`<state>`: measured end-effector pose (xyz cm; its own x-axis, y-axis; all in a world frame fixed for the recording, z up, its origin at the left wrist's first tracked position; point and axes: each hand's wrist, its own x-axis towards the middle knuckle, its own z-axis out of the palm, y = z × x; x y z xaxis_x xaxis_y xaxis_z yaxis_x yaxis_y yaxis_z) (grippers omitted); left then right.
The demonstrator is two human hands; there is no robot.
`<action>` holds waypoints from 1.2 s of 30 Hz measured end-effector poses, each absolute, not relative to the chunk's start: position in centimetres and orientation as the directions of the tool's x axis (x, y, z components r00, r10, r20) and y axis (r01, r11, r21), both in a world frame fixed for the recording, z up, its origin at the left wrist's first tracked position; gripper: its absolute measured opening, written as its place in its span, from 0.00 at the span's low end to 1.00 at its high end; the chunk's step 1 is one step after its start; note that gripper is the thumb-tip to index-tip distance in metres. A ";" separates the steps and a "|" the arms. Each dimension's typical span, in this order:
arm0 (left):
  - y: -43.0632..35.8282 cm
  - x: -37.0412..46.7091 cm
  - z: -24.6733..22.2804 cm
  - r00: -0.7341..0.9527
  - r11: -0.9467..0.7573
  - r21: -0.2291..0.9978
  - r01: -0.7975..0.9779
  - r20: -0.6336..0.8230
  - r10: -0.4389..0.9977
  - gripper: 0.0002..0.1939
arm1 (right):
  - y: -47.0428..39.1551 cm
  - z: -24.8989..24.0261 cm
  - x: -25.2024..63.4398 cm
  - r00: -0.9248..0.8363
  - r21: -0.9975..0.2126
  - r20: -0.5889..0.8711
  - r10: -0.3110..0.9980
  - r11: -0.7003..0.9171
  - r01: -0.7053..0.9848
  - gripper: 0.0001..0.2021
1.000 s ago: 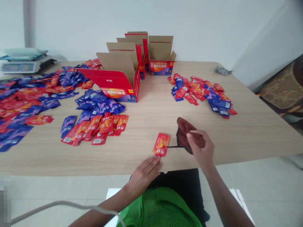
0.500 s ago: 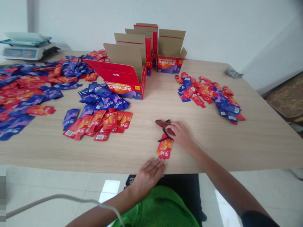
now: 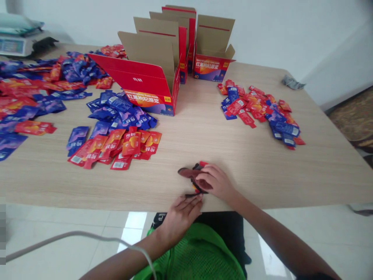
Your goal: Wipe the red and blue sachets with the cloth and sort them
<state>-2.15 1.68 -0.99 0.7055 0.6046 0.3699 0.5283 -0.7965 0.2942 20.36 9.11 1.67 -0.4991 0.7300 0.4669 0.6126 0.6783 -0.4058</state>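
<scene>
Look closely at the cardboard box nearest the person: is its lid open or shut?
Open. The nearest box has its tan back flap standing up and its red flap spread outward.

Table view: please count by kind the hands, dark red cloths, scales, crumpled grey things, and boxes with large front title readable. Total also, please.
Hands: 2 (left hand, right hand)
Dark red cloth: 1
Scale: 1
Crumpled grey thing: 1
Boxes with readable front title: 2 (front box, right box)
Total: 7

White wall [image 3: 262, 35] — plain, pale tiled floor [image 3: 326, 233] — glossy
</scene>
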 end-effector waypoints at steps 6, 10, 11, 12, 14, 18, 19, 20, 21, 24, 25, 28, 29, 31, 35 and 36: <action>1.9 -2.3 -0.8 0.713 -0.805 0.276 0.526 0.373 0.594 0.16 | 16.4 2.3 23.8 -0.490 -0.254 0.453 0.745 0.634 0.730 0.09; 1.7 -2.3 -1.1 0.694 -0.790 0.300 0.535 0.378 0.613 0.16 | 17.4 4.8 24.3 -0.285 -0.278 0.626 0.726 0.549 0.788 0.08; 1.6 -2.2 -1.1 0.686 -0.783 0.310 0.539 0.377 0.622 0.17 | 16.7 5.5 24.0 -0.210 -0.335 0.664 0.718 0.536 0.775 0.09; 1.5 -2.2 -1.1 0.680 -0.777 0.317 0.543 0.378 0.629 0.17 | 15.6 6.0 23.5 -0.165 -0.389 0.675 0.719 0.538 0.748 0.10; 1.5 -2.1 -1.1 0.671 -0.774 0.323 0.545 0.386 0.634 0.17 | 12.9 6.5 22.1 -0.216 -0.456 0.635 0.741 0.586 0.670 0.12; 1.4 -1.9 -0.9 0.663 -0.766 0.343 0.544 0.384 0.643 0.15 | 8.5 4.7 19.8 -0.543 -0.425 0.459 0.703 0.711 0.561 0.09; 1.4 -1.9 -0.8 0.664 -0.762 0.350 0.545 0.375 0.647 0.14 | 8.1 3.9 19.6 -0.573 -0.413 0.438 0.693 0.721 0.557 0.08; 1.4 -1.9 -0.8 0.666 -0.759 0.356 0.545 0.366 0.650 0.14 | 8.1 3.2 19.6 -0.579 -0.407 0.430 0.693 0.721 0.561 0.07; 1.4 -1.9 -0.7 0.672 -0.760 0.356 0.544 0.358 0.649 0.14 | 8.4 2.6 19.8 -0.569 -0.407 0.432 0.699 0.714 0.569 0.06; 1.5 -2.0 -0.4 0.690 -0.770 0.338 0.541 0.345 0.636 0.15 | 10.8 1.5 20.8 -0.531 -0.387 0.458 0.713 0.698 0.602 0.07; 1.5 -2.0 -0.4 0.694 -0.774 0.332 0.539 0.346 0.632 0.15 | 12.0 1.4 21.3 -0.523 -0.371 0.462 0.717 0.691 0.620 0.07; 1.6 -2.1 -0.4 0.691 -0.776 0.326 0.539 0.356 0.629 0.16 | 15.6 1.6 22.8 -0.506 -0.301 0.444 0.740 0.655 0.693 0.08; 1.6 -2.1 -0.4 0.691 -0.777 0.326 0.538 0.357 0.628 0.16 | 16.6 1.9 23.2 -0.501 -0.273 0.439 0.746 0.642 0.717 0.08; 1.7 -2.1 -0.5 0.690 -0.778 0.325 0.538 0.360 0.628 0.16 | 18.1 2.9 24.0 -0.438 -0.244 0.481 0.760 0.595 0.766 0.07; 1.6 -2.1 -0.5 0.681 -0.770 0.335 0.544 0.360 0.637 0.16 | 16.5 5.5 23.6 -0.136 -0.409 0.645 0.752 0.489 0.770 0.08; 1.6 -2.1 -0.4 0.682 -0.769 0.339 0.543 0.357 0.639 0.16 | 15.2 5.9 23.1 -0.102 -0.461 0.647 0.756 0.494 0.737 0.09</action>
